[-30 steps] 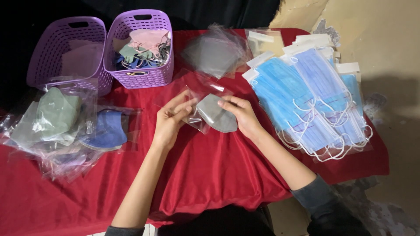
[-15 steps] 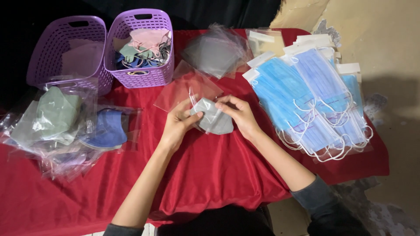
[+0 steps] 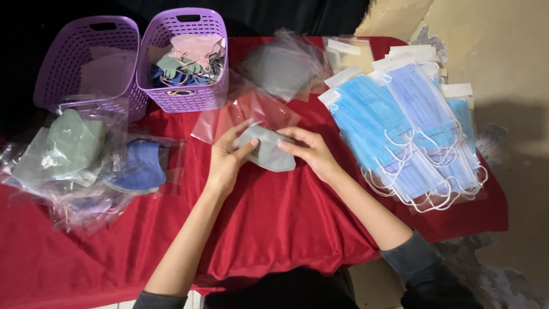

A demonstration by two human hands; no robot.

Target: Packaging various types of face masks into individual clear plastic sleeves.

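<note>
A folded grey face mask (image 3: 269, 153) is held above the red cloth (image 3: 274, 229) at the table's middle. My left hand (image 3: 226, 157) grips its left end, and my right hand (image 3: 311, 151) pinches its right side. A clear plastic sleeve (image 3: 246, 114) lies flat just behind the mask and my left fingers; whether my fingers touch it is unclear.
Two purple baskets stand at the back left; the right basket (image 3: 186, 94) holds several coloured masks, the left basket (image 3: 86, 63) bagged ones. Bagged green (image 3: 71, 146) and blue (image 3: 143, 166) masks lie at left. Blue surgical masks (image 3: 400, 131) are piled at right, with grey bagged masks (image 3: 283, 66) behind.
The grey mask has come out of the clear sleeve. The sleeve has moved back and left and now lies flat behind my hands, which have shifted slightly left.
</note>
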